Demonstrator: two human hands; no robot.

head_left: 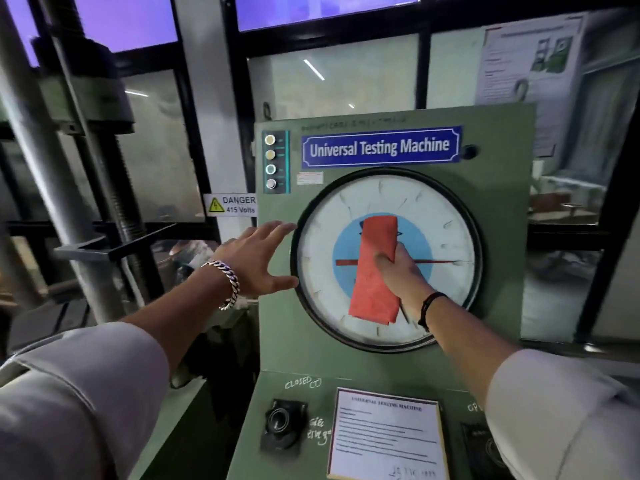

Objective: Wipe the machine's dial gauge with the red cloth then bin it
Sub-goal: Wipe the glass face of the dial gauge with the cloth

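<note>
White sleeves frame our view. Our right hand [398,271] grips the folded red cloth [375,271] and presses it against the middle of the dial gauge [446,209] on the green machine [277,327], covering part of the red needle. Our left hand [258,259], fingers spread and holding nothing, rests at the gauge's left rim.
</note>
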